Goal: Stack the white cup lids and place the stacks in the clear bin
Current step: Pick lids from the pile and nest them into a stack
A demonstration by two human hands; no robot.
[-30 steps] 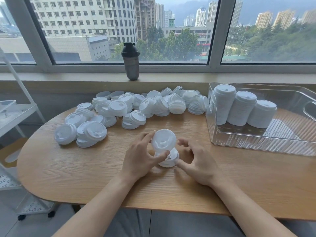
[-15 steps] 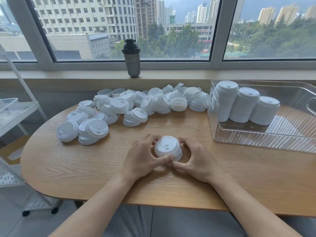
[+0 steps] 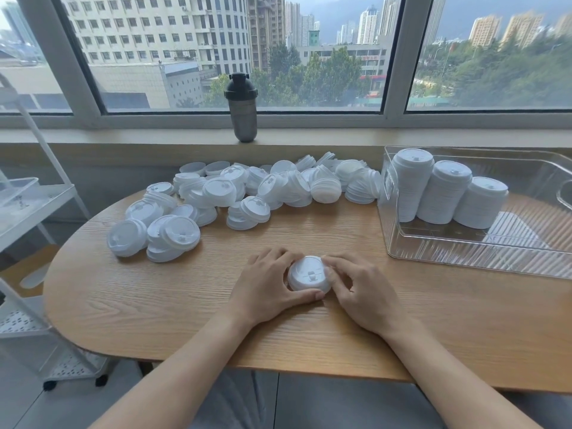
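Your left hand (image 3: 269, 284) and right hand (image 3: 362, 292) cup a short stack of white lids (image 3: 309, 274) at lower centre of the frame, each grip curled round its rim. The stack sits flat on the desk (image 3: 185, 305), its axis upright, tops facing up. Bare wood lies between it and the desk's near edge. The loose lid pile (image 3: 247, 193) fills the upper middle; the clear bin (image 3: 483, 252), at right, holds three leaning stacks (image 3: 445, 193).

White lids (image 3: 309, 275), pale wood-grain table (image 3: 154, 298), clear ribbed bin (image 3: 464, 252), dark grey bottle (image 3: 243, 108)
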